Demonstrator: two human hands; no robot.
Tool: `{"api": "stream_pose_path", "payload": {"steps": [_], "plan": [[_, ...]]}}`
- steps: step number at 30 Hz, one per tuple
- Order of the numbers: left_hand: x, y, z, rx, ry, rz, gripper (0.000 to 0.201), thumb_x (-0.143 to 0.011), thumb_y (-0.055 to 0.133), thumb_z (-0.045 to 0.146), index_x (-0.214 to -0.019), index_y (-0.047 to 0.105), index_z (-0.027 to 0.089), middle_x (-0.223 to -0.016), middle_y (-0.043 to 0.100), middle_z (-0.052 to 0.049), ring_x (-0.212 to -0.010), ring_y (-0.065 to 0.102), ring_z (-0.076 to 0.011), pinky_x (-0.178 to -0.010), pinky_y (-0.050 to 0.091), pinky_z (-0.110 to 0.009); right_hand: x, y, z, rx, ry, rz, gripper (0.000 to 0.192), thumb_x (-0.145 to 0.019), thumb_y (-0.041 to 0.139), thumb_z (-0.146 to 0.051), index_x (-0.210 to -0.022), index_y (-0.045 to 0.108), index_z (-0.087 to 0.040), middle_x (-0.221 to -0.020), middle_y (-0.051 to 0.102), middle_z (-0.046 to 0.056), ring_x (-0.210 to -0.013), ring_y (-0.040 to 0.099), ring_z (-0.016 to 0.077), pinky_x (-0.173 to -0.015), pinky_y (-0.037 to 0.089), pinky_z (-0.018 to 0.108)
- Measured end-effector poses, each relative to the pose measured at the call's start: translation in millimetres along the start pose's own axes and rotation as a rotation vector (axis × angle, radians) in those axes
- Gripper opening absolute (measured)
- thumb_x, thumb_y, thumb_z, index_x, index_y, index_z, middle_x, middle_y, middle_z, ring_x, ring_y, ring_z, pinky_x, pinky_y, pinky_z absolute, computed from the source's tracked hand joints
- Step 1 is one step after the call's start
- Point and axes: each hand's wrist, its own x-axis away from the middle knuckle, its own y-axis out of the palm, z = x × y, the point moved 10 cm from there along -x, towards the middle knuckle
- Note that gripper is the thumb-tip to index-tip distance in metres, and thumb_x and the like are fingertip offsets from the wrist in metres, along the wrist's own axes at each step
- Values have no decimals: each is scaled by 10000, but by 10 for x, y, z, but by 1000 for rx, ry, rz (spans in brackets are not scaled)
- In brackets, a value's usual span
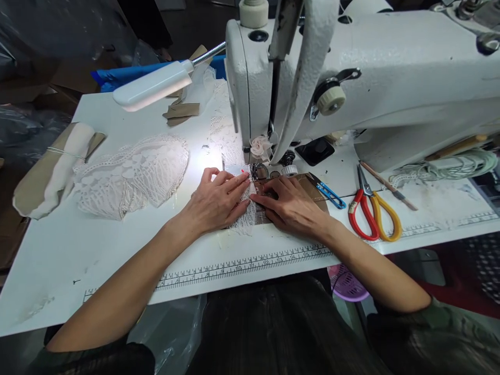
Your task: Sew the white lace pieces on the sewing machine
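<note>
Both hands flat on the white table point(58, 250), right in front of the sewing machine point(390, 78). Left hand point(216, 200) and right hand point(291, 205) have fingers pressed together, pinning the lace strip point(247, 221) at the needle. Lace pile point(133, 174) sits left of the machine, scissors point(373, 211) just below its arm.

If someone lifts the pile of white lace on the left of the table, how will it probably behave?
The lace pile would likely sag and unfold, since its layers lie loose and wavy. It looks light, because the open pattern is mostly holes. Its scalloped edges could catch on things, so pushing it across the table may bunch it rather than slide it whole.
</note>
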Motion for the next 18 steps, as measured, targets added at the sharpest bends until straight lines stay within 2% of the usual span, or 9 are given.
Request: {"api": "stream_pose_path", "payload": {"steps": [11,18], "plan": [[-49,16,-61,52,-47,31,389,-974,476,351,-1257,624,128,-1347,630,-113,-1029,627,-305,-924,406,-551,-24,-1,68,-56,30,24,330,-941,442,-154,-1205,636,-194,-1107,546,136,-1021,484,269,-882,449,444],[-25,32,-106,129,-99,26,384,-970,480,368,-1264,625,166,-1382,604,-100,-1054,620,-297,-937,390,-549,-12,9,102,-122,42,56,340,-934,475,-173,-1224,651,-202,-1111,540,136,-1043,486,276,-902,456,468]]}}
